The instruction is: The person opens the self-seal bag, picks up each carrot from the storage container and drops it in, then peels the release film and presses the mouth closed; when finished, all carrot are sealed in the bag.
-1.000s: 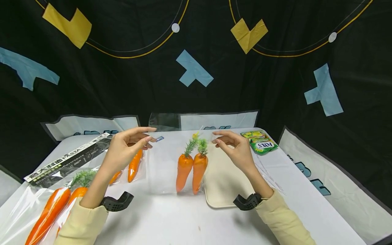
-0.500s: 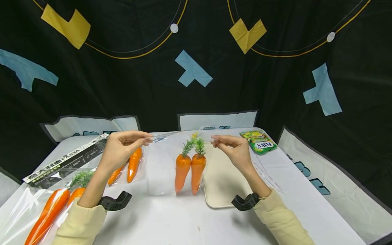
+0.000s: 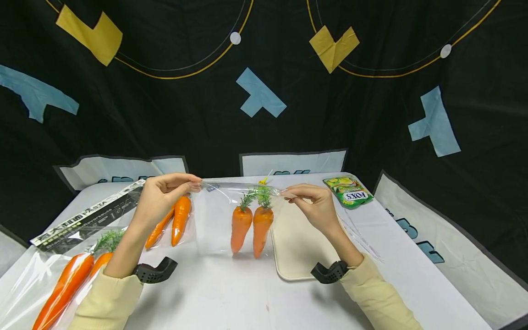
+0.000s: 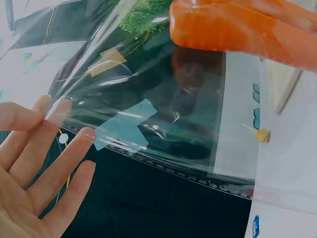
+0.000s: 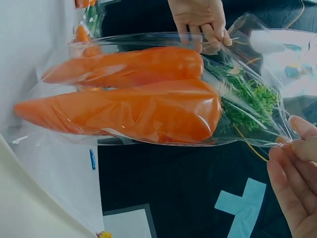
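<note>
Two orange carrots (image 3: 241, 227) with green tops sit inside a clear plastic bag (image 3: 214, 224), upright above the white table in the head view. My left hand (image 3: 162, 195) pinches the bag's top left corner. At the opposite top corner, thumb and fingers of my right hand (image 3: 315, 201) pinch the plastic, and the top edge is stretched between both hands. Seen from the left wrist, the clear film (image 4: 188, 124) runs from my thumb and fingertips toward an orange carrot (image 4: 223, 27). In the right wrist view, the green tops (image 5: 250, 96) point toward my right hand (image 5: 297, 173).
A cream tray (image 3: 303, 247) lies partly behind the bag. Further right is a green FOX'S packet (image 3: 349, 190). More bagged carrots (image 3: 180, 222) lie left of the bag, others (image 3: 66, 284) at the front left. A long black package (image 3: 90, 215) lies behind those.
The clear flap that stood above the bag has come down to the top edge. My right fingers now pinch the right corner. The carrots have shifted slightly left and up.
</note>
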### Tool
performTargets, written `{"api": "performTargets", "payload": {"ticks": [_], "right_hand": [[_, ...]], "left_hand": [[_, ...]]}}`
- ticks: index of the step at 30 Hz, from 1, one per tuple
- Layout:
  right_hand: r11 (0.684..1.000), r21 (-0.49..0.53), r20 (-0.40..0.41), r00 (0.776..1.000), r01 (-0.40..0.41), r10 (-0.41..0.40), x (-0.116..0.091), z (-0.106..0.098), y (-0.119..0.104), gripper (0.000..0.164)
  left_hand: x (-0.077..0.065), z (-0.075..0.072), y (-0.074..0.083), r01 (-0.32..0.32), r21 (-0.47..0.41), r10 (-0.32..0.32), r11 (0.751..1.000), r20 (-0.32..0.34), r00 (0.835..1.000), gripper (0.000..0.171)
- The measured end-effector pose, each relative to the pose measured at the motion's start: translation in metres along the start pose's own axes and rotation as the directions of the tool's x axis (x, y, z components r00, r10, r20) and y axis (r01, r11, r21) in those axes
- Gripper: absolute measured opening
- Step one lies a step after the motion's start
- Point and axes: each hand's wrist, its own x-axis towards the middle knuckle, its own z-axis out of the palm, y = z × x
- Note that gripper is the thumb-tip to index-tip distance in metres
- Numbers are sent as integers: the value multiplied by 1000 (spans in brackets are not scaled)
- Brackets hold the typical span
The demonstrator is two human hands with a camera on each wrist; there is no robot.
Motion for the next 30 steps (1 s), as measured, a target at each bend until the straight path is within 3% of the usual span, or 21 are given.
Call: {"api": "performTargets", "payload": {"ticks": [4,9,12,15,18,21,25,30], "right_hand": [[999,2,50,998,48,-48,0,-3,7,22],[1000,24,113,993,19,-21,-3,-9,16,28],[999,20,118,992,-46,44,-2,-10,11,22],[985,11,96,980,-174,173,-1,-9,5,18],[946,44,85,944,-322,317,0,-9,2,17],[906,67,95,907,-418,411,-1,-10,0,16],[884,68,121,884,-462,452,-1,-10,2,20],[895,72,135,893,-441,429,0,-10,6,20]], "left_hand": [[-1,-1,5,-7,3,7,1000,28,1000,26],[-2,-3,14,29,14,-30,999,52,998,36],[-3,-4,18,71,35,-73,997,64,995,35],[-5,-5,21,105,66,-110,992,81,991,32],[-6,-6,23,137,106,-147,985,99,984,32],[-7,-6,24,156,152,-174,976,115,978,34],[-7,-6,22,152,194,-178,969,126,976,36],[-5,-5,17,137,190,-162,972,121,979,37]]}}
